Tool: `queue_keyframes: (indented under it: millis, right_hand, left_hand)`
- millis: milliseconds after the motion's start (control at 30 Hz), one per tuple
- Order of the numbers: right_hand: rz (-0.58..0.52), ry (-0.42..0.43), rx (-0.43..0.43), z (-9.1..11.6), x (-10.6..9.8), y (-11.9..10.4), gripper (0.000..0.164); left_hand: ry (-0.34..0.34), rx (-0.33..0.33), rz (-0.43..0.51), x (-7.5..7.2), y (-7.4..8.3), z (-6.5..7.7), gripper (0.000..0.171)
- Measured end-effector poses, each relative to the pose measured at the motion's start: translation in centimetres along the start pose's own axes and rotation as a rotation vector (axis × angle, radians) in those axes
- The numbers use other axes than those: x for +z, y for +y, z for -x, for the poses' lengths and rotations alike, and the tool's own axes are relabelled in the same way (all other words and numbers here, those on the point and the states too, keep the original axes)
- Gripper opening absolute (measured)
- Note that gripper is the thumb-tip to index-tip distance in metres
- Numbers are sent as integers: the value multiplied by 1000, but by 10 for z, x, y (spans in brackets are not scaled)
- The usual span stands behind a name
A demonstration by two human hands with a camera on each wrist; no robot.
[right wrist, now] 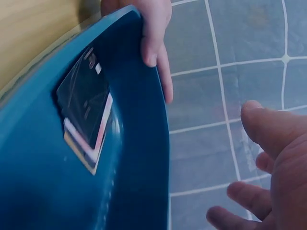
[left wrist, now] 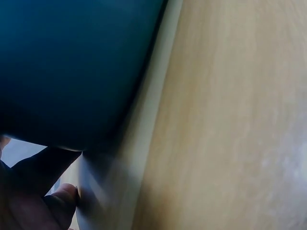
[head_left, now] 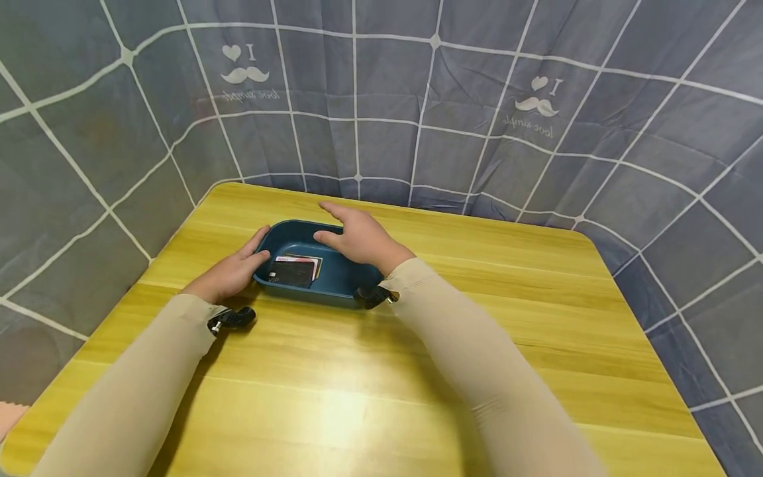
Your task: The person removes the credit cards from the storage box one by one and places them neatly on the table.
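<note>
A dark blue-green plastic box [head_left: 340,268] with low walls stands on the table. Inside, toward its left end, lies a small stack of cards [head_left: 292,270]; the top one is black with "VIP" on it, and white-pink and yellowish edges show beneath. My left hand [head_left: 232,270] grips the box's left end, the thumb over the rim and the fingers along the outer wall, as the right wrist view also shows. Above the box's right part hovers my right hand [head_left: 363,235], fingers spread and holding nothing; in the right wrist view its fingers [right wrist: 249,196] are apart from the rim.
The yellow wood-grain table [head_left: 477,331] spreads around the box. A grey-blue curtain [head_left: 393,93] with white grid lines hangs behind the table and at both sides. Black wrist mounts [head_left: 232,319] stick out at both sleeve cuffs.
</note>
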State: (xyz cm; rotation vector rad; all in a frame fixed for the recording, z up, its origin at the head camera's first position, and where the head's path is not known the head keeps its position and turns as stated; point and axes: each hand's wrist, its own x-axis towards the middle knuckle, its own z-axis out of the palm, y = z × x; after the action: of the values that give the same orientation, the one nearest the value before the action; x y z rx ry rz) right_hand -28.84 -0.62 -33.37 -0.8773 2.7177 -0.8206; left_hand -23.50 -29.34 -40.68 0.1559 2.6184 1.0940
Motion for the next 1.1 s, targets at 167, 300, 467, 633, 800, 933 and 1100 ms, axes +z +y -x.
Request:
queue_keyframes:
  millis: [167, 300, 467, 633, 800, 933, 1100]
  right_hand:
    - [-27, -60, -44, -16, 15, -7, 73]
    - [-47, -113, -72, -26, 26, -4, 74]
    - [-114, -171, -85, -35, 33, 6, 73]
    - [-180, -226, -93, -41, 39, 14, 72]
    - [-214, -265, -99, -47, 45, 22, 70]
    - [-216, -297, -93, -50, 47, 27, 69]
    - [-165, -350, -82, -53, 46, 30, 68]
  left_hand:
    - [-3, -20, 20, 6, -6, 3, 69]
    - [-12, -35, 25, 10, -8, 5, 69]
    - [-7, -39, 20, 10, -8, 4, 67]
    - [1, -39, 21, 9, -7, 2, 67]
    - [3, -41, 20, 8, -6, 3, 66]
    - [9, -33, 32, 9, -5, 3, 63]
    - [19, -20, 24, 8, -3, 2, 62]
